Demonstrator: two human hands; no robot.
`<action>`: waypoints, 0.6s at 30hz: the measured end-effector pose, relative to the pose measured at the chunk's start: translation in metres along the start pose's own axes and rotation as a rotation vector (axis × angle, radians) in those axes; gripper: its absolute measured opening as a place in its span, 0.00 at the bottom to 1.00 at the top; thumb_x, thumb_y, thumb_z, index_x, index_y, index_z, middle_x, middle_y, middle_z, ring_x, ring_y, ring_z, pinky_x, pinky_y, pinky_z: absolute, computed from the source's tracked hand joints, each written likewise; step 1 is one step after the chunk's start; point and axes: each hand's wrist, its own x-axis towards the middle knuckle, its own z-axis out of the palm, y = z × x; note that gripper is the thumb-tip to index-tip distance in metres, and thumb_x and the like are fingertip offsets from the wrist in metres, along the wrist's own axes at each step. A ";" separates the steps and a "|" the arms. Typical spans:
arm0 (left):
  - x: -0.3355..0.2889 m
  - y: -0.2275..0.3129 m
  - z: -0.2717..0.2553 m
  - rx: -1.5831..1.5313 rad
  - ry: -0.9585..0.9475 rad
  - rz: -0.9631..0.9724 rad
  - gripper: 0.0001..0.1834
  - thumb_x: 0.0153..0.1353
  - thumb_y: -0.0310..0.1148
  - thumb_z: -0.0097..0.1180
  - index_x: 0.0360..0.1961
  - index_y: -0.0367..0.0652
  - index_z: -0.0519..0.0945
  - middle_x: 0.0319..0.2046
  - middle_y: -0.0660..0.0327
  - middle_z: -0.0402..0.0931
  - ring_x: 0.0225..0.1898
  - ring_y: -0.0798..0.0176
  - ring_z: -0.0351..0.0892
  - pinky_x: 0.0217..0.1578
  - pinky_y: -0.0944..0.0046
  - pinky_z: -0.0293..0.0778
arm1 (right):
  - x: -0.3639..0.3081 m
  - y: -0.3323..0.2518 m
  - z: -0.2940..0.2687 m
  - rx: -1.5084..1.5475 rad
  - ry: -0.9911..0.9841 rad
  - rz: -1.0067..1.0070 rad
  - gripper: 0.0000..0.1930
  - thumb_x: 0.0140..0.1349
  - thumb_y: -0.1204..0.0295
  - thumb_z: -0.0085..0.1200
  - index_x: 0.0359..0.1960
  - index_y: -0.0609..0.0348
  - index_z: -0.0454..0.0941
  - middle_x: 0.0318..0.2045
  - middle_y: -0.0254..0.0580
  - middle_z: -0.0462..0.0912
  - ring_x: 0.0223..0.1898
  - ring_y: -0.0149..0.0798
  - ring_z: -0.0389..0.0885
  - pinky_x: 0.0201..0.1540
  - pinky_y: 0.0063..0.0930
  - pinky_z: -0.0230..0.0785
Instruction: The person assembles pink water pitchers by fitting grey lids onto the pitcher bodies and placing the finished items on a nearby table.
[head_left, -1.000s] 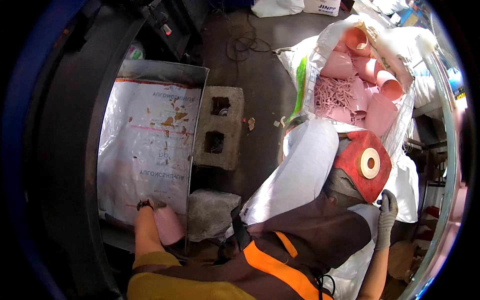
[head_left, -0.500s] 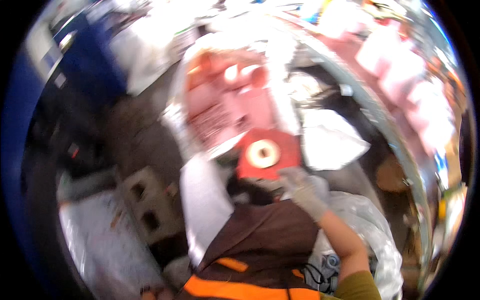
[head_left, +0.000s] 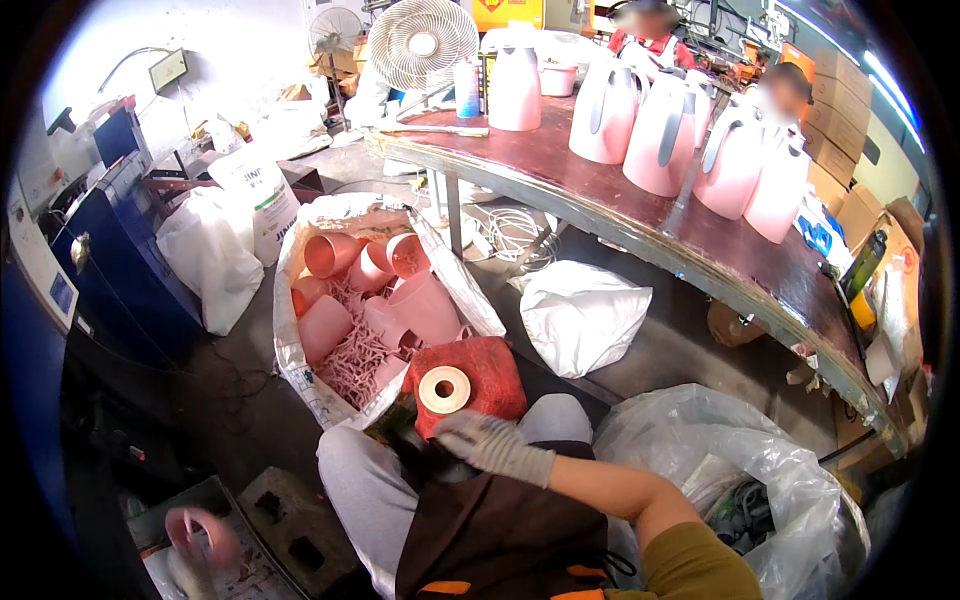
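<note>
In front of my lap stands a red cloth-covered block (head_left: pixel 490 375) with a cream ring-shaped disc (head_left: pixel 444 390) on its face. My right hand (head_left: pixel 495 447), in a pale knit glove, rests at the block's near edge just below the disc. Its fingers stretch leftward, and I see nothing held in them. At the lower left, my left hand (head_left: pixel 188 572) is smeared by motion. It grips a pink plastic ring-like piece (head_left: pixel 222 545) above a box. A large white sack (head_left: pixel 300 375) beyond my knees holds pink plastic jug bodies (head_left: pixel 425 305) and stringy pink scraps (head_left: pixel 355 370).
Several pink jugs with grey handles (head_left: pixel 662 140) stand on a dark red table (head_left: pixel 560 165); two people are behind it. A white bag (head_left: pixel 585 315) lies under the table. A clear plastic bag (head_left: pixel 740 430) is at my right, and a concrete block (head_left: pixel 300 530) at my left.
The view has swung and sharpened, bringing the tabletop and jugs into sight. My left hand has come into view at the lower left with the pink piece. My right hand stays by the red block.
</note>
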 end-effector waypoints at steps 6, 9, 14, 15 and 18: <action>-0.013 0.238 -0.144 0.041 0.385 0.684 0.10 0.50 0.39 0.62 0.19 0.46 0.79 0.19 0.54 0.76 0.24 0.47 0.78 0.25 0.51 0.72 | 0.109 -0.094 -0.033 0.419 0.199 0.114 0.24 0.64 0.62 0.53 0.61 0.52 0.69 0.58 0.49 0.73 0.49 0.50 0.80 0.45 0.39 0.76; -0.052 0.317 -0.140 0.097 0.340 1.014 0.16 0.56 0.47 0.57 0.19 0.49 0.81 0.18 0.56 0.77 0.21 0.54 0.80 0.23 0.54 0.73 | 0.117 -0.096 -0.070 0.220 0.106 0.341 0.28 0.63 0.59 0.53 0.63 0.52 0.65 0.51 0.51 0.73 0.46 0.54 0.79 0.43 0.42 0.76; -0.108 0.367 -0.137 -0.058 -0.017 1.258 0.11 0.55 0.45 0.59 0.29 0.50 0.85 0.19 0.58 0.79 0.21 0.54 0.80 0.22 0.55 0.74 | 0.059 -0.062 -0.069 -0.046 -0.181 0.417 0.22 0.62 0.58 0.53 0.55 0.53 0.70 0.46 0.49 0.75 0.35 0.52 0.83 0.32 0.44 0.77; -0.117 0.373 -0.127 -0.282 -0.046 1.378 0.12 0.55 0.45 0.59 0.32 0.50 0.84 0.20 0.59 0.79 0.22 0.54 0.81 0.24 0.55 0.74 | 0.050 -0.064 -0.080 0.027 -0.143 0.385 0.21 0.63 0.58 0.52 0.54 0.52 0.71 0.45 0.49 0.77 0.37 0.50 0.84 0.28 0.47 0.76; -0.123 0.384 -0.135 -0.283 -0.378 1.549 0.14 0.56 0.44 0.58 0.40 0.49 0.82 0.24 0.59 0.81 0.29 0.52 0.82 0.32 0.56 0.76 | 0.029 -0.049 -0.078 0.214 -0.555 0.451 0.21 0.63 0.57 0.51 0.55 0.52 0.71 0.39 0.47 0.81 0.35 0.49 0.85 0.27 0.48 0.76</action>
